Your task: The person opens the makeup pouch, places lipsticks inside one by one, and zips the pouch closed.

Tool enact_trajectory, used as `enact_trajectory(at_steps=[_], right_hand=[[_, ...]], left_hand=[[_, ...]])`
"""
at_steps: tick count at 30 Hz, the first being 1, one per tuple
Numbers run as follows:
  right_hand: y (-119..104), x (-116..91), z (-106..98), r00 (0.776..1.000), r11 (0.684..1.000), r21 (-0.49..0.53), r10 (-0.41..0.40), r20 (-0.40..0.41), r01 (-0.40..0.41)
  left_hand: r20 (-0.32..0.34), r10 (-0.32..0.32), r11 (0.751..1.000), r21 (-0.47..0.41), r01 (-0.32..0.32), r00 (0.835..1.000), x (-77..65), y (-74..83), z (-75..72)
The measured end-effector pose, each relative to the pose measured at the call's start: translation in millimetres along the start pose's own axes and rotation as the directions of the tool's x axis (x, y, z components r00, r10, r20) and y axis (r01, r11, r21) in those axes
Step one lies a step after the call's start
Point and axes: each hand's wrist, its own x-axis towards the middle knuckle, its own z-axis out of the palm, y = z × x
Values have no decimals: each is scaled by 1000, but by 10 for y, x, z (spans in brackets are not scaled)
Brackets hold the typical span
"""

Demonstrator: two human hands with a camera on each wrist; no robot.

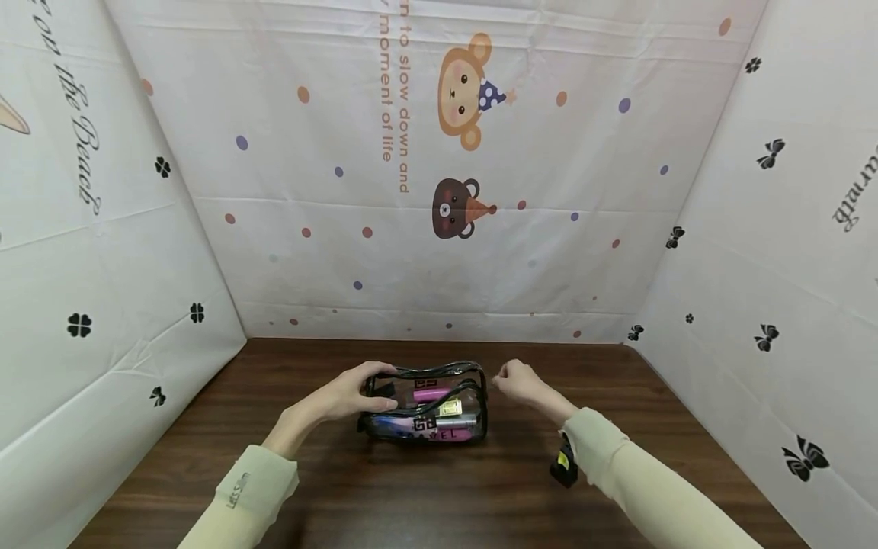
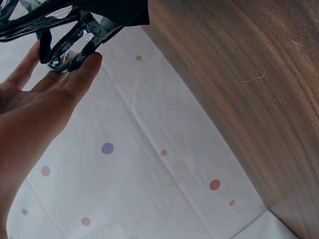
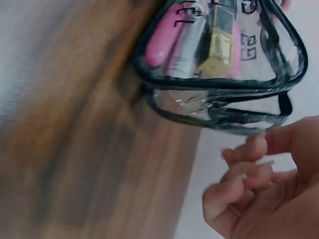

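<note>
A clear cosmetic pouch [image 1: 400, 416] with black trim lies on the wooden table, its long side facing me. Through its see-through wall show a pink tube [image 1: 430, 395], a gold-labelled item [image 1: 450, 408] and a silver tube [image 1: 458, 420]. My left hand [image 1: 360, 390] grips the pouch's left end, thumb on the front and fingers over the top. At the opposite end is my right hand [image 1: 524, 383], with curled fingers. In the right wrist view, its thumb and index fingertips [image 3: 257, 145] pinch together at the pouch's edge; whatever sits between them is hidden.
Dark wooden table [image 1: 329, 496] runs back to a white printed cloth [image 1: 384, 259], with more cloth along the left and right sides. A small black device [image 1: 565, 467] hangs at the right cuff. A thin thread [image 2: 255, 78] lies on the table.
</note>
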Motion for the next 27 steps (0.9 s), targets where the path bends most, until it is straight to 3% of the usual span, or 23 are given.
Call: enact_trajectory(at_steps=[3, 9, 17, 21, 27], right_hand=[[93, -28, 18, 990, 984, 158, 61, 123, -81], [170, -42, 51, 949, 898, 383, 102, 298, -217], [198, -67, 55, 923, 827, 471, 140, 358, -308], [196, -66, 89, 916, 785, 537, 96, 390, -311], [212, -69, 126, 929, 789, 552, 60, 365, -268]], left_hand=[[-4, -4, 1000, 4, 4, 1000, 3, 1, -1], [-5, 1, 1000, 7, -1, 1000, 4, 3, -3], [-2, -2, 1000, 0, 2, 1000, -7, 10, 1], [-2, 5, 1000, 2, -5, 1000, -3, 1, -3], [-5, -5, 1000, 5, 5, 1000, 7, 3, -6]])
